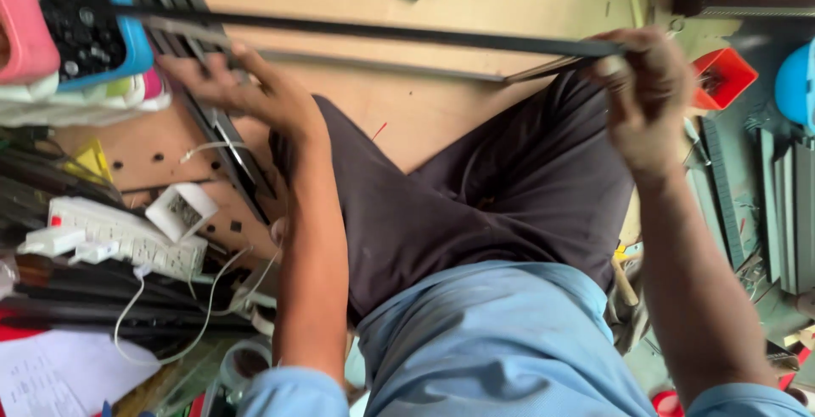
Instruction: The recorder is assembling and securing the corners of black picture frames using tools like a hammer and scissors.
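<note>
Black, the long thin metal strip (382,33) is pinched by right-hand fingers (632,73) while the left hand (233,86) presses flat, fingers spread; it might bend or spring loose.

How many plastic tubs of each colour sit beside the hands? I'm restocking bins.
Pink tub: 1
Blue tub: 1
Red tub: 1
Total: 3
Rounded blue thing at the right edge: kind unclear, not counted.

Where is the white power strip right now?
The power strip lies at the head view's left edge, below the blue tray, left of the left hand's forearm.
</note>
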